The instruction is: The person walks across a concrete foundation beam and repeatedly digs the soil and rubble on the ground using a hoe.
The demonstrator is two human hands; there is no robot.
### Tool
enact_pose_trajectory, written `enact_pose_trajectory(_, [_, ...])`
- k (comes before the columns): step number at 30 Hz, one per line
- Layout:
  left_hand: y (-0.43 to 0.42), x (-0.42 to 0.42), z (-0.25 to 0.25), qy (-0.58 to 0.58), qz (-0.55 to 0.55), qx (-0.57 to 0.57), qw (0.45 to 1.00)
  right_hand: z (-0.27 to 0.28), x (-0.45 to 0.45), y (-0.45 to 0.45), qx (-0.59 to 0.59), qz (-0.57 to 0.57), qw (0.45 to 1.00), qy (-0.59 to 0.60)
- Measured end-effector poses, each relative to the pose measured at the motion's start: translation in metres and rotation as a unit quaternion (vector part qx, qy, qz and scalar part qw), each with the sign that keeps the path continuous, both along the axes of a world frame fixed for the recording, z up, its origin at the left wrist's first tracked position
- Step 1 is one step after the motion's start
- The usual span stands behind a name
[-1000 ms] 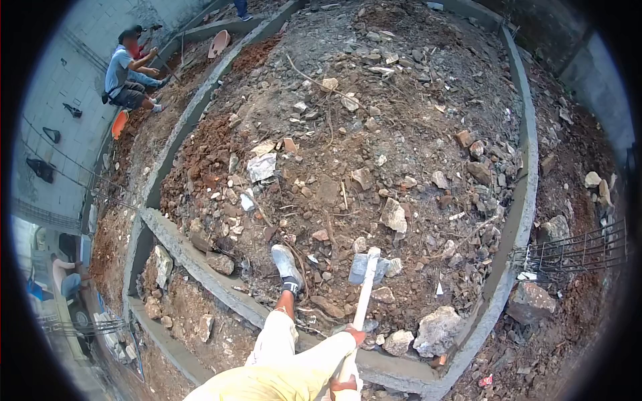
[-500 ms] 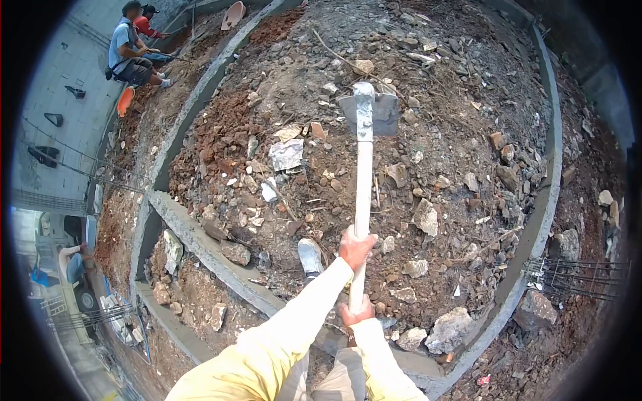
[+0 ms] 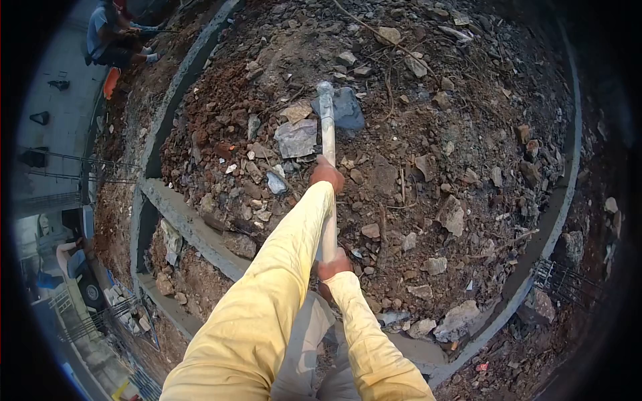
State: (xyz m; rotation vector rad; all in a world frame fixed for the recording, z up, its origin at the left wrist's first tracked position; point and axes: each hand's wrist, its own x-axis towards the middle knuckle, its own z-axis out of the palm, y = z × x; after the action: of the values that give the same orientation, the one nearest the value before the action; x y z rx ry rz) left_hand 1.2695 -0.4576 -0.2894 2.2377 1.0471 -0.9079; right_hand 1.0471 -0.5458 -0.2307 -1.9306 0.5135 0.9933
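A hoe (image 3: pixel 328 137) with a pale wooden handle reaches away from me over the rubble. Its grey metal blade (image 3: pixel 348 109) shows to the right of the socket, over the soil and stones; whether it touches them I cannot tell. My left hand (image 3: pixel 326 176) is wrapped round the handle fairly close to the head. Lower down, near the handle's end, my right hand (image 3: pixel 334 264) grips it too. Just left of the hoe lies a flat pale stone slab (image 3: pixel 296 138). Both arms wear yellow sleeves.
Concrete footing beams (image 3: pixel 194 227) frame the rubble on the left, and another beam (image 3: pixel 565 200) curves along the right. Rebar (image 3: pixel 568 284) sticks out at the right. Large stones (image 3: pixel 458 321) lie near the lower beam. A co-worker (image 3: pixel 110 37) sits at upper left beside an orange basin (image 3: pixel 112 83).
The hoe has shifted left in view, and my left hand now grips nearer its head. The view has tilted so the far co-workers sit higher, partly cut off. The picture is darker.
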Motion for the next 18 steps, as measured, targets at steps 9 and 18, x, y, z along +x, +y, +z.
enact_pose_trajectory(9, [-0.101, -0.065, 0.022, 0.006, -0.025, -0.018, 0.999, 0.034, -0.079, -0.098, 0.062, -0.107, 0.991, 0.046])
enact_pose_trajectory(18, [-0.260, -0.184, 0.035, 0.024, -0.074, -0.022, 0.997, 0.100, -0.183, -0.227, 0.134, -0.265, 0.948, 0.113])
